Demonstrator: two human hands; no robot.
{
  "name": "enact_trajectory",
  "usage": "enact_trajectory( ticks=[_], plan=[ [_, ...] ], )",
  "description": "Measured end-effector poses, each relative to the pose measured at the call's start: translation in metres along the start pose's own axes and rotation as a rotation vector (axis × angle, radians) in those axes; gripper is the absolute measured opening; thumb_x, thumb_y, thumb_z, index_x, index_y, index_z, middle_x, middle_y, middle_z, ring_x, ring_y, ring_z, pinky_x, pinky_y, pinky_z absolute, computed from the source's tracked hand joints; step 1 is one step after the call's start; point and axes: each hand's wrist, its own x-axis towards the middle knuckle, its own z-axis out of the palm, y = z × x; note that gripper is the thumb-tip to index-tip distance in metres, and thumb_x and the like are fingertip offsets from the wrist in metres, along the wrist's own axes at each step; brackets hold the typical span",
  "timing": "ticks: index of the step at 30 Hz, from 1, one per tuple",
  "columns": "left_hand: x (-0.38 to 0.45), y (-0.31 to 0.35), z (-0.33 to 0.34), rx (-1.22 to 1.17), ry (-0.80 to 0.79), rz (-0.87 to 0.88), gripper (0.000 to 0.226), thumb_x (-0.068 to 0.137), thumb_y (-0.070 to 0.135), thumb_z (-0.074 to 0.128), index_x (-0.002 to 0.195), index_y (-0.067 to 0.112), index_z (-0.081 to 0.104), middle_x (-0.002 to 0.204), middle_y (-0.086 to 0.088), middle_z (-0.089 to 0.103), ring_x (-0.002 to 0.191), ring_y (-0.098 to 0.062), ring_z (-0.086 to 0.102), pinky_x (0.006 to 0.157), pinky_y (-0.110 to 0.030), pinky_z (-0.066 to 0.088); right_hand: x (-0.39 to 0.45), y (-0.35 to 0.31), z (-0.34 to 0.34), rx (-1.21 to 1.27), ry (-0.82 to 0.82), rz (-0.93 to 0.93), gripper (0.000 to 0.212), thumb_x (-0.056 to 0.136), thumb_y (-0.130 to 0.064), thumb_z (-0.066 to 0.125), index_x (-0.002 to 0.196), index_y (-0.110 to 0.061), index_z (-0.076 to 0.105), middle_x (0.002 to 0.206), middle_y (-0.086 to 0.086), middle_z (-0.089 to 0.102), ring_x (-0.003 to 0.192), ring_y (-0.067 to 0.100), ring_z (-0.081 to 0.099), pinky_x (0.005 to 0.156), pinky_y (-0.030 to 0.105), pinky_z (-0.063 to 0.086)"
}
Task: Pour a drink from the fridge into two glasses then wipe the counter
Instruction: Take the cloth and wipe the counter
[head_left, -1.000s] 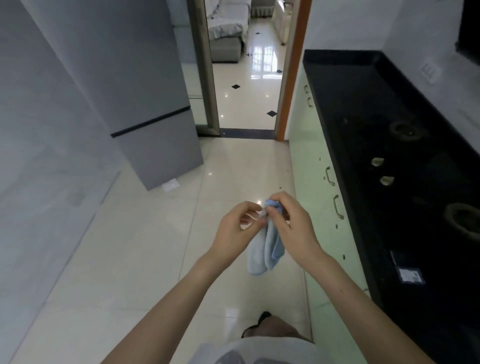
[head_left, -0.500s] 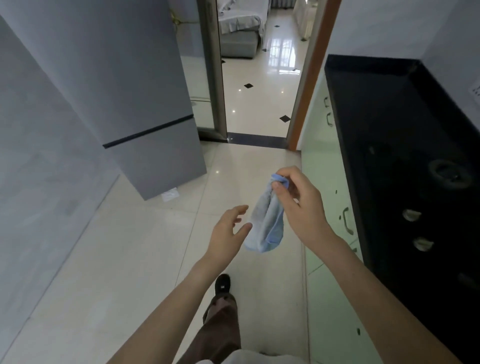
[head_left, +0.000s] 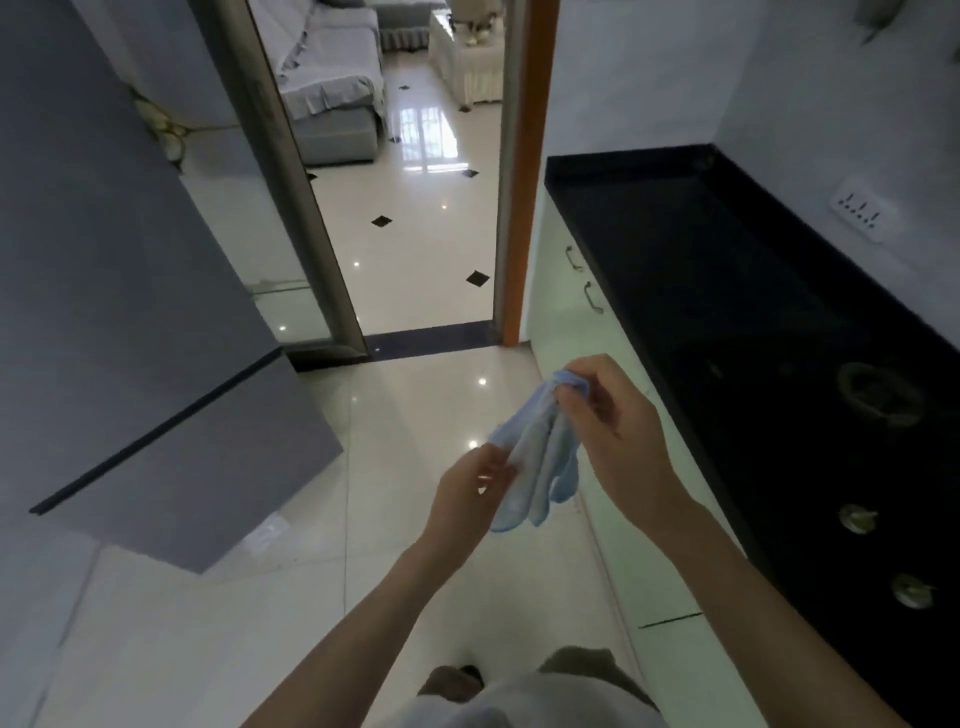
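Black bench (head_left: 701, 270) runs along the 3 o'clock side, far end butting the wall at about 1 o'clock. Its top is glossy and dark. On it: a dark ring-shaped burner (head_left: 880, 394) at 3 o'clock, and two small metallic knobs (head_left: 858, 518) (head_left: 911, 591) toward 4 o'clock. Pale green cabinet fronts (head_left: 582, 322) sit under the bench. Glossy cream tile floor (head_left: 218, 623) carries the grey fridge (head_left: 130, 332) at 9 o'clock.

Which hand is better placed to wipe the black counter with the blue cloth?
Right. The right hand pinches the cloth at its top, nearest the counter; the left hand only holds its lower edge.
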Motion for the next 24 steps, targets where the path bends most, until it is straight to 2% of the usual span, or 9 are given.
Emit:
enact_trajectory(
  ticks=[3,6,11,14,17,21,24],
  plan=[
    [0.050,-0.004,-0.014,0.008,-0.028,-0.018,0.013,0.093,0.022,0.062,0.095,0.011,0.069,0.090,-0.002,0.069,0.084,-0.015,0.065,0.080,-0.034,0.053,0.040,0.007,0.013,-0.013,0.040,0.019,0.006,0.096,-0.020,0.054,0.099,-0.025,0.057,0.089,-0.010,0.059,0.076,-0.007,0.054,0.069,0.006,0.044],
    [0.097,-0.004,-0.021,0.016,-0.057,-0.020,0.009,0.095,0.020,0.060,0.090,0.015,0.067,0.086,0.001,0.068,0.079,-0.009,0.063,0.075,-0.028,0.053,0.081,0.019,0.024,0.005,0.074,0.036,0.008,0.096,-0.020,0.054,0.099,-0.027,0.056,0.089,-0.014,0.058,0.078,-0.006,0.054,0.070,0.006,0.044],
    [0.176,-0.014,-0.022,0.081,-0.085,-0.048,0.011,0.096,0.019,0.057,0.087,0.019,0.064,0.086,0.003,0.067,0.079,-0.003,0.061,0.073,-0.023,0.052,0.157,0.049,0.033,-0.003,0.069,0.062,0.007,0.096,-0.020,0.055,0.101,-0.024,0.057,0.092,-0.007,0.060,0.077,-0.007,0.054,0.070,0.005,0.044],
    [0.223,-0.016,-0.020,0.119,-0.099,-0.053,0.011,0.097,0.019,0.056,0.088,0.017,0.063,0.087,0.002,0.067,0.081,-0.006,0.062,0.075,-0.027,0.055,0.204,0.067,0.032,0.002,0.045,0.081,0.010,0.096,-0.019,0.055,0.104,-0.015,0.059,0.093,-0.006,0.060,0.077,-0.008,0.054,0.070,0.003,0.042],
    [0.270,-0.016,-0.016,0.144,-0.120,-0.071,0.011,0.096,0.018,0.057,0.088,0.016,0.064,0.086,0.003,0.067,0.082,-0.009,0.063,0.076,-0.030,0.056,0.248,0.080,0.028,0.027,0.044,0.108,0.007,0.096,-0.020,0.054,0.102,-0.019,0.058,0.089,-0.012,0.058,0.077,-0.009,0.054,0.070,0.003,0.042],
    [0.335,-0.012,-0.009,0.163,-0.171,-0.060,0.009,0.096,0.019,0.057,0.090,0.016,0.064,0.088,0.001,0.067,0.083,-0.012,0.063,0.076,-0.030,0.055,0.302,0.096,0.020,0.020,0.072,0.112,0.006,0.095,-0.023,0.054,0.100,-0.023,0.057,0.090,-0.013,0.058,0.079,-0.006,0.054,0.071,0.006,0.043],
    [0.377,-0.010,-0.003,0.145,-0.211,-0.044,0.009,0.096,0.020,0.057,0.090,0.019,0.064,0.088,0.002,0.066,0.081,-0.006,0.062,0.074,-0.023,0.053,0.337,0.105,0.015,0.051,0.107,0.119,0.002,0.095,-0.022,0.058,0.097,-0.021,0.057,0.084,-0.015,0.060,0.079,-0.002,0.059,0.075,0.011,0.047]
  ],
)
